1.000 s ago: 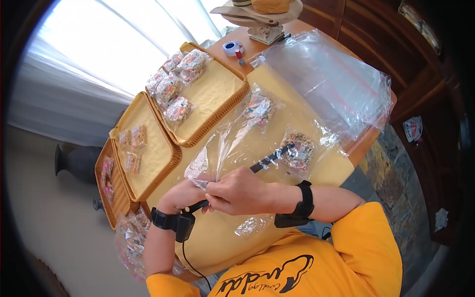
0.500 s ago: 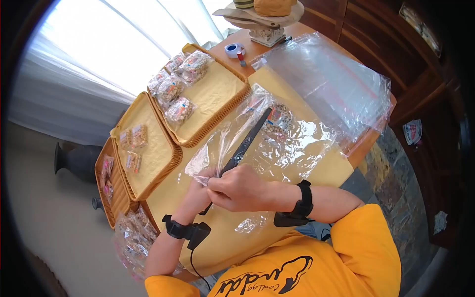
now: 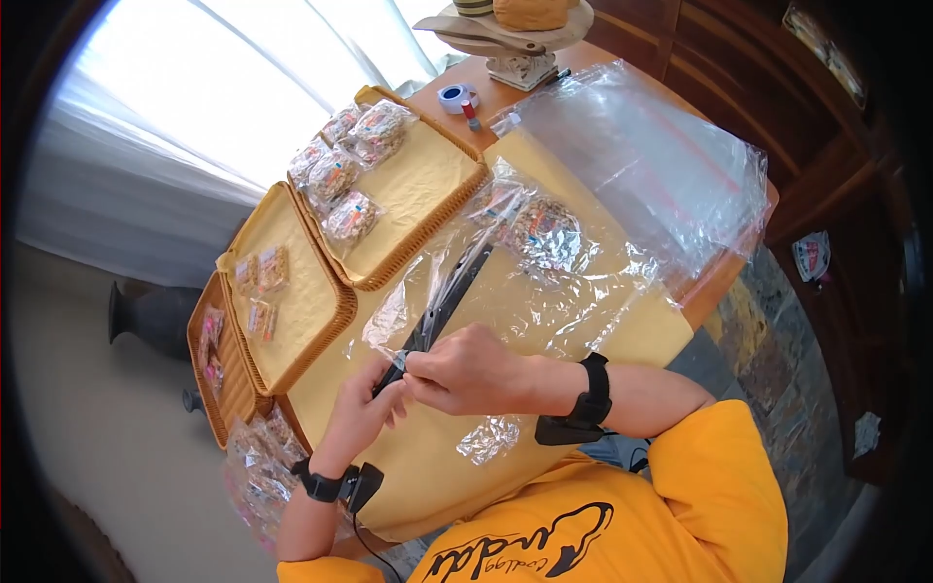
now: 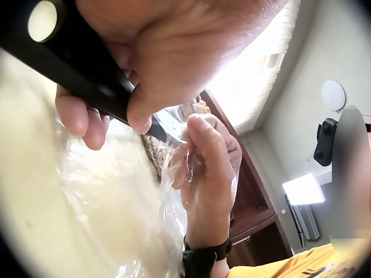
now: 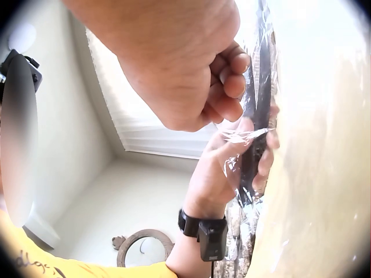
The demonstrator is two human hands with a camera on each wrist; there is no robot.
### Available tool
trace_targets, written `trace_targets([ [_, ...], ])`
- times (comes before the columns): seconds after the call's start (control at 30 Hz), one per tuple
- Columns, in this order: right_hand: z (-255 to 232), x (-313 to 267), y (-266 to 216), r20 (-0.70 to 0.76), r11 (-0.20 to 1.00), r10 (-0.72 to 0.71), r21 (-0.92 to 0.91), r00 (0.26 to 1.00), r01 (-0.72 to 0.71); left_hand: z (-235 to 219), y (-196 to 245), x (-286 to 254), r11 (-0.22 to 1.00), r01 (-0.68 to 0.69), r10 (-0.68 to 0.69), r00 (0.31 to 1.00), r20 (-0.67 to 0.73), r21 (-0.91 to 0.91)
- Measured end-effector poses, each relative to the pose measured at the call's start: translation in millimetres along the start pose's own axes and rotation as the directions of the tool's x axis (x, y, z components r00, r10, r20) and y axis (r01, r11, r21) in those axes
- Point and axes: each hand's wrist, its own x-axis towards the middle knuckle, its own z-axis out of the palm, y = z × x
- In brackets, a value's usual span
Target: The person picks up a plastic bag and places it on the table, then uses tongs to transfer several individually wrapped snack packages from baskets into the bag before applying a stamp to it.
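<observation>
My left hand (image 3: 362, 408) grips a long black tool (image 3: 461, 284) with two slim arms, like tongs, which slants up into a clear plastic bag (image 3: 573, 316). In the left wrist view the thumb and fingers wrap round the black tool (image 4: 95, 75). My right hand (image 3: 466, 369) pinches the gathered mouth of the bag just beside the left fingertips. Inside the bag, at its far end, a wrapped puffed-grain snack (image 3: 544, 233) lies against another wrapped snack (image 3: 501, 202). The right wrist view shows the right hand (image 5: 217, 87) with curled fingers over the film.
Lined wicker trays hold wrapped snacks: several in the far tray (image 3: 418, 194), smaller packs in the middle tray (image 3: 301, 321). Flat clear bags (image 3: 641, 160) are stacked at the right. Tape (image 3: 455, 96) and a pedestal stand (image 3: 525, 68) sit at the back. More packs (image 3: 258, 466) lie lower left.
The tool swung from the right-hand snack toward the far end, then drew back toward me with the left hand. That snack moved up and left against the other. The right hand stayed put.
</observation>
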Motion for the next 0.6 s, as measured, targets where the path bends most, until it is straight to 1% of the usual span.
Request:
trace_targets([
  [0.03, 1.2, -0.4, 0.6, 0.000, 1.000, 0.001, -0.012, 1.000, -0.001, -6.5, 2.9, -14.3, 0.997, 0.067, -0.067, 0.998, -0.015, 0.038],
  [0.07, 3.0, 0.5, 1.0, 0.003, 1.000, -0.005, -0.020, 1.000, 0.005, -14.1, 8.5, -29.2, 0.997, 0.073, -0.072, 0.997, -0.033, 0.037],
  [0.13, 2.8, 1.8, -0.2, 0.014, 1.000, -0.009, -0.003, 1.000, 0.009, -31.4, 17.6, -59.4, 0.963, 0.226, -0.232, 0.972, 0.024, 0.149],
  [0.17, 2.3, 1.2, -0.4, 0.020, 1.000, 0.002, -0.002, 1.000, -0.002, -49.6, 11.9, -73.7, 0.952, 0.292, -0.300, 0.950, 0.089, 0.093],
  [0.2, 4.3, -0.2, 0.7, 0.028, 1.000, 0.012, 0.000, 1.000, -0.012, -64.5, 25.4, -87.7, 0.921, 0.371, -0.384, 0.916, 0.120, 0.116],
  [0.27, 4.3, -0.7, 1.1, 0.041, 1.000, 0.006, 0.008, 0.999, -0.006, -99.5, 28.9, -116.6, 0.904, 0.415, -0.426, 0.897, 0.119, 0.106],
  [0.3, 3.9, -0.5, 1.3, 0.045, 1.000, 0.009, 0.005, 0.999, -0.010, -114.1, 35.3, -128.3, 0.892, 0.447, -0.452, 0.887, 0.092, 0.073],
  [0.33, 3.2, -0.2, 1.1, 0.049, 1.000, 0.001, 0.010, 0.999, -0.002, -128.9, 30.6, -141.6, 0.893, 0.450, -0.450, 0.893, 0.008, 0.011],
  [0.37, 2.4, 0.2, 0.4, 0.051, 1.000, 0.007, 0.005, 0.999, -0.007, -138.6, 35.2, -148.4, 0.908, 0.419, -0.419, 0.906, -0.062, -0.013],
  [0.43, 2.6, 0.8, -0.7, 0.056, 1.000, 0.010, 0.002, 0.998, -0.010, -152.0, 36.2, -148.5, 0.947, 0.306, -0.316, 0.940, -0.128, -0.094],
  [0.47, 2.8, 1.0, -1.2, 0.042, 1.000, 0.010, 0.008, 0.999, -0.010, -152.1, 38.9, -142.4, 0.947, 0.307, -0.318, 0.939, -0.131, -0.099],
  [0.53, 3.2, 1.0, -2.1, 0.036, 1.000, 0.005, 0.014, 0.999, -0.005, -145.2, 44.8, -121.1, 0.948, 0.241, -0.291, 0.921, -0.260, -0.208],
  [0.57, 3.1, 1.2, -2.2, 0.039, 1.000, 0.008, 0.017, 0.999, -0.009, -141.9, 46.2, -109.2, 0.947, 0.239, -0.292, 0.919, -0.264, -0.213],
  [0.6, 2.9, 1.5, -2.2, 0.041, 1.000, 0.012, 0.021, 0.999, -0.013, -138.6, 47.7, -96.0, 0.955, 0.225, -0.266, 0.938, -0.223, -0.192],
])
